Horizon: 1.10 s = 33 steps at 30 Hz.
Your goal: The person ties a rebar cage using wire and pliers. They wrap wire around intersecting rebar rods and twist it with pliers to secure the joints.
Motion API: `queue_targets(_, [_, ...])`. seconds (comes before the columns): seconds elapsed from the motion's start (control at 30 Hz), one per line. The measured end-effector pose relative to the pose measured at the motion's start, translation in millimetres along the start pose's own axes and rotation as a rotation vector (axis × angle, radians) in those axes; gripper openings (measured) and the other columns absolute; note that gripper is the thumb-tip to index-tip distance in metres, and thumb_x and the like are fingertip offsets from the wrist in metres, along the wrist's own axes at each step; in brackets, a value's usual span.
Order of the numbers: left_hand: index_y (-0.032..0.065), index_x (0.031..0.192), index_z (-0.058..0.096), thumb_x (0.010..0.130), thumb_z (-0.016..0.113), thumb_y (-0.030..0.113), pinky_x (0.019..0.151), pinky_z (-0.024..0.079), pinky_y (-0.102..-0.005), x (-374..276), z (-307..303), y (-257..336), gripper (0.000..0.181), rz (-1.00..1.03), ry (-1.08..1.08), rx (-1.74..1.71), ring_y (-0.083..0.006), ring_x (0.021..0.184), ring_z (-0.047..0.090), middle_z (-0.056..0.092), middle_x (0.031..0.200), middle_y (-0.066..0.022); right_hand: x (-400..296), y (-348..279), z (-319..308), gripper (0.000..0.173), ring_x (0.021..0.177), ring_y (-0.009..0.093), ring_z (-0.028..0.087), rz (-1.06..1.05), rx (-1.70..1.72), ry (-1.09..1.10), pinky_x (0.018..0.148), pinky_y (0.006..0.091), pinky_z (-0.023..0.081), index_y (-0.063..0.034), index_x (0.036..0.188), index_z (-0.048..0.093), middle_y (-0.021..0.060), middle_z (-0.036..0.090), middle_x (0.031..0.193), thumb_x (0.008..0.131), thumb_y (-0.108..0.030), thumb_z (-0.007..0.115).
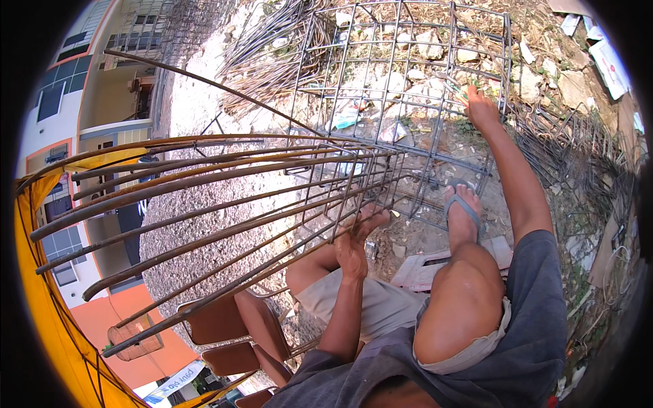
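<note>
My right hand (482,108) is shut on the green handles of a pair of pincers (452,86), whose head points up and left over a rebar mesh cage (400,94). At the lower edge of a bundle of long rebars (224,204), my left hand (351,255) has its fingers up against the steel. Bars cover part of those fingers, so their grip is unclear. Square stirrups (352,191) ring the bundle near its right end, where it meets the cage.
Loose thin rods (278,56) lie in a heap beyond the cage. Bent steel stirrups (566,143) are piled at right. Brown padded chairs (211,326) stand at lower left beside a gravel heap (204,245). My sandalled foot (463,209) rests by the cage's near edge.
</note>
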<state>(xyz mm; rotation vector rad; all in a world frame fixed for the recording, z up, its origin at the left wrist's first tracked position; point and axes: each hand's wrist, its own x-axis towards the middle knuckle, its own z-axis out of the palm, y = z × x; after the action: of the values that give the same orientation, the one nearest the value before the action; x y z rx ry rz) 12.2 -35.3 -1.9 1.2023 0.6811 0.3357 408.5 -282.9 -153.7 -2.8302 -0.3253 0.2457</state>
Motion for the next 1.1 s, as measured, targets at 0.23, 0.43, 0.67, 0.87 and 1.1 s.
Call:
queue_targets(0.23, [0.0001, 0.125, 0.053, 0.107, 0.044, 0.03, 0.107, 0.049, -0.0493, 9.8, -3.6, 16.2, 0.036, -0.138, -0.12, -0.121, -0.0383, 0.119, 0.063, 0.061, 0.13, -0.023, -37.0, 8.5, -29.1, 0.03, 0.085, 0.039, 0.068, -0.245, 0.071, 0.154, 0.069, 0.0503, 0.055, -0.0082, 0.114, 0.048, 0.0183, 0.066, 0.106, 0.091, -0.02, 0.064])
queue_targets(0.43, [-0.0059, 0.128, 0.048, 0.107, 0.043, 0.021, 0.099, 0.056, -0.0474, 7.4, -28.8, 21.0, 0.034, -0.139, -0.009, 0.026, -0.0401, 0.111, 0.066, 0.06, 0.125, -0.0324, -168.2, -24.7, -108.8, 0.077, 0.071, 0.032, 0.066, -0.761, 0.292, 0.065, 0.058, 0.0442, 0.053, -0.015, 0.143, 0.046, 0.0092, 0.063, 0.093, 0.074, -0.02, 0.08])
queue_targets(0.67, [0.0004, 0.142, 0.035, 0.104, 0.044, 0.011, 0.101, 0.054, -0.0472, 9.7, -18.5, 30.1, 0.041, -0.134, -0.044, -0.097, -0.0357, 0.114, 0.063, 0.057, 0.128, -0.0215, -230.4, -97.9, -135.5, 0.079, 0.066, 0.024, 0.065, -1.017, 0.365, 0.002, 0.05, 0.0379, 0.05, -0.022, 0.147, 0.047, 0.0043, 0.057, 0.085, 0.075, -0.027, 0.079])
queue_targets(0.87, [0.0018, 0.14, 0.039, 0.104, 0.04, 0.009, 0.108, 0.051, -0.0474, 15.3, -29.1, 17.7, 0.037, -0.167, 0.057, -0.112, -0.0333, 0.117, 0.062, 0.056, 0.127, -0.0175, -239.7, -128.3, -104.8, 0.05, 0.068, 0.031, 0.068, -1.042, 0.199, -0.207, 0.05, 0.0433, 0.05, -0.0211, 0.148, 0.044, 0.0104, 0.06, 0.094, 0.1, -0.032, 0.051])
queue_targets(1.1, [0.0038, 0.134, 0.044, 0.102, 0.052, 0.013, 0.104, 0.053, -0.0483, 13.4, -18.3, 25.5, 0.033, -0.169, -0.01, -0.16, -0.0326, 0.115, 0.062, 0.058, 0.126, -0.0196, -241.1, -131.1, -129.9, 0.055, 0.067, 0.034, 0.069, -0.969, 0.297, -0.278, 0.052, 0.0484, 0.052, -0.0154, 0.147, 0.043, 0.0138, 0.063, 0.098, 0.096, -0.029, 0.058])
